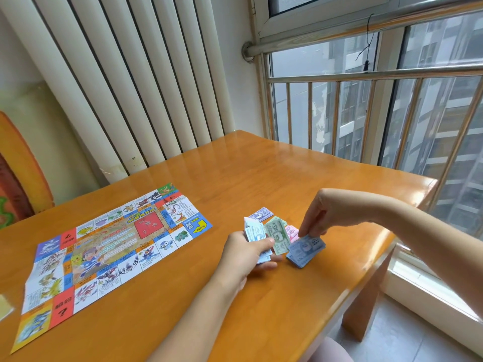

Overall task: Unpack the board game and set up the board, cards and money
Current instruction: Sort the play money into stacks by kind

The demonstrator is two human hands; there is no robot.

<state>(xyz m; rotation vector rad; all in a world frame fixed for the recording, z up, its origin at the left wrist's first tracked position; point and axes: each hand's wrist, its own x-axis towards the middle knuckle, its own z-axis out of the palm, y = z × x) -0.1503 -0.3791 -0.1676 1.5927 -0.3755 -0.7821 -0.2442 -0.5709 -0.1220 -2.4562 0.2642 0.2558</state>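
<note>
Money sorting: left hand (248,253) gripped unsorted notes (254,231); right hand (317,218) pinched the blue pile (305,250). Next, another denomination.

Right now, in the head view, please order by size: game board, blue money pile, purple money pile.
1. game board
2. blue money pile
3. purple money pile, though farther and partly hidden, so unsure.

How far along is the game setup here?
Done: the colourful paper game board lies unfolded on the orange wooden table. In hand: the left hand holds a sheaf of paper play money, while the right hand lays a blue note on the blue pile, beside a green pile, pink pile and purple pile. Left: the rest of that sheaf; no cards show yet.
</note>
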